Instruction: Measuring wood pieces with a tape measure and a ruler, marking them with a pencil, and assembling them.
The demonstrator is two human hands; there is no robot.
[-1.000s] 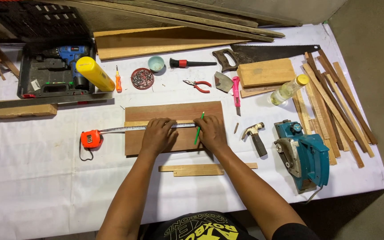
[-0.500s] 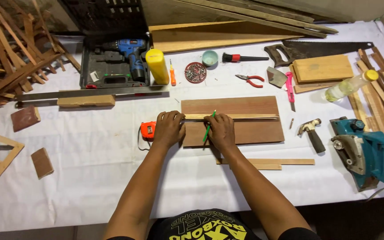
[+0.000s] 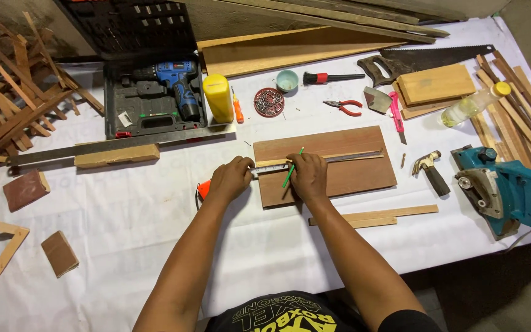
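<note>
A brown wooden board lies flat on the white table. A thin pale wood strip rests across it, with a steel tape blade stretched along it. My left hand presses the tape blade down at the board's left edge, partly covering the orange tape measure case. My right hand holds a green pencil, its tip at the strip.
A hammer, blue circular saw, handsaw, pliers, pink cutter, nail dish, yellow bottle and drill case surround the board. Loose wood strips lie in front of it; scrap sticks pile up at left.
The view has drifted left, so the board and hands sit further right in frame. My hands have shifted toward the board's left end along the tape.
</note>
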